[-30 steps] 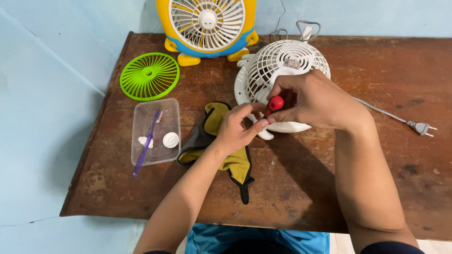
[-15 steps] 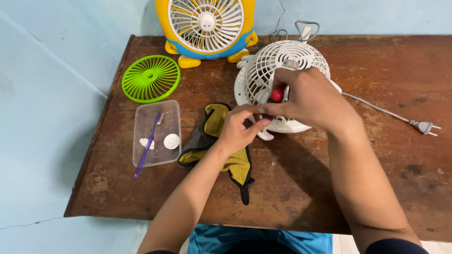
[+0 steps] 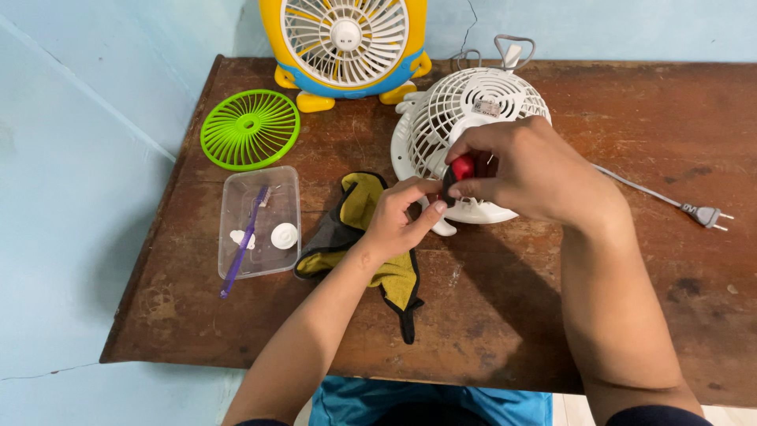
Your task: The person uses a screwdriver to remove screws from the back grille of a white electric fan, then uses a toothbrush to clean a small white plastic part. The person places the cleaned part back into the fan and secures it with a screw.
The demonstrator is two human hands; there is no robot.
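Since half a second ago the red-handled tool point(image 3: 460, 169) has slid further under the right hand point(image 3: 530, 175), and the left hand point(image 3: 397, 222) has closed in beside it at the white fan's rim. The white fan point(image 3: 464, 118) lies face-up at about one o'clock from the worktop's point(image 3: 505, 315) centre, its grey cord point(image 3: 631, 185) trailing to a plug point(image 3: 706, 214) at three o'clock. The right-hand fingers are clenched around the tool's handle, its tip hidden against the grille; the left-hand fingers point(image 3: 430, 207) pinch at the fan's lower edge, though whether they hold a small part cannot be told. The fan looks like light, stiff plastic with thin grille ribs that would probably flex or snap if pressed, so the solid outer rim or base seems the safer place to grip. At nine o'clock sits a clear plastic tray point(image 3: 233, 189) holding a purple brush point(image 3: 244, 241) and a white cap point(image 3: 284, 235); a green grille point(image 3: 249, 128) lies at eleven o'clock, a yellow fan point(image 3: 345, 39) at twelve. A yellow and dark cloth point(image 3: 359, 217) lies under the left wrist.
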